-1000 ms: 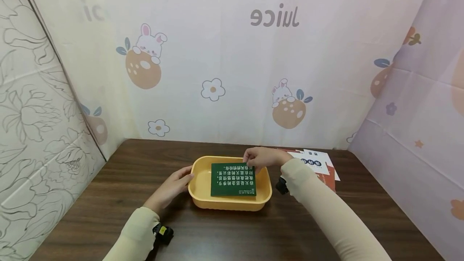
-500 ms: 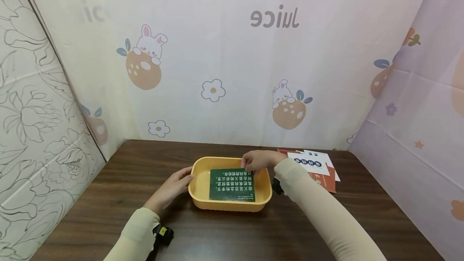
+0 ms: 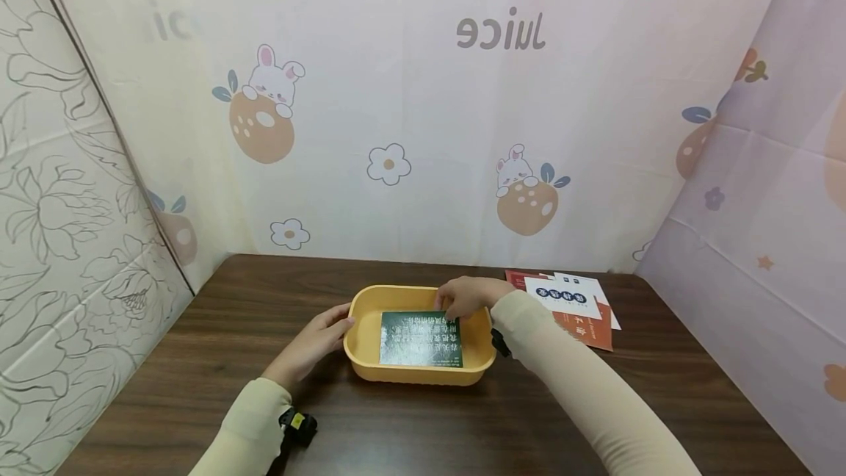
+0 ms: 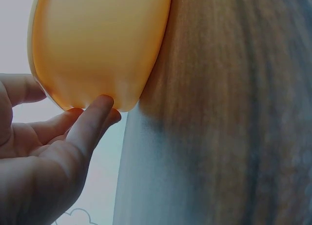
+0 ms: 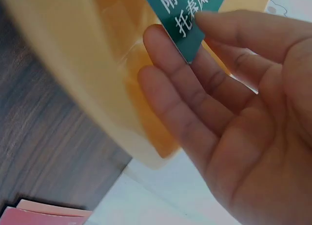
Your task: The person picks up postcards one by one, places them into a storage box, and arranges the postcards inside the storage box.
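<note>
A yellow plastic basin (image 3: pixel 423 374) stands on the table, long side towards me. My left hand (image 3: pixel 316 340) holds its left end; the left wrist view shows thumb and fingertips against the outer wall of the basin (image 4: pixel 102 49). Inside the basin lies a green card (image 3: pixel 419 344) with white Chinese writing, tilted and catching the light. My right hand (image 3: pixel 468 295) reaches in from the right and pinches the card's far right corner. In the right wrist view, the thumb is on the printed face of the card (image 5: pixel 187 30) and fingers are behind it.
Several red and white cards (image 3: pixel 568 300) lie overlapping at the back right of the dark wooden table (image 3: pixel 529 417). Patterned curtains (image 3: pixel 423 109) hang behind the table and along both sides.
My right hand has moved slightly left and down into the basin with the green card, which sits lower and now shines with glare. My left hand has stayed at the basin's left end.
</note>
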Demonstrator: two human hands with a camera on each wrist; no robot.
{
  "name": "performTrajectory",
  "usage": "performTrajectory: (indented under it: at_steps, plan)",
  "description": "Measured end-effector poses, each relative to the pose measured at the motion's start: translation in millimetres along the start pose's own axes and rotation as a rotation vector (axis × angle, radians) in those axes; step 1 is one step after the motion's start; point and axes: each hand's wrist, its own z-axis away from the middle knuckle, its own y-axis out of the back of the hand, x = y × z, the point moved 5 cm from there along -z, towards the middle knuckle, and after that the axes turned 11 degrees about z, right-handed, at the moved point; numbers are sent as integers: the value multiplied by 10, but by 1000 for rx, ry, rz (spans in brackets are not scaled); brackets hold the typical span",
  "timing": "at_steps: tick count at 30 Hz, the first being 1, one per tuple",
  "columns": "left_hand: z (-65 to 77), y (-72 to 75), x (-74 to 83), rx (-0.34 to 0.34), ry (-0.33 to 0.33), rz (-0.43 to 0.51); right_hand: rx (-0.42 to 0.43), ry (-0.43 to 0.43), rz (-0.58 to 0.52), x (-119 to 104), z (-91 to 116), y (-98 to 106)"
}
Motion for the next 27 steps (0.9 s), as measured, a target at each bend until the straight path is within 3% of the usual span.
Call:
performTrajectory:
  at_steps: [7,19,27]
  plan:
    - [6,-5,6,6,2,-1,-27,-43,93,-23,10,-14]
    - [-1,17,-10,6,4,-28,-34,-85,144,53,-5,-39]
    - [-13,12,-21,7,6,-38,39,43,47,107,84,88]
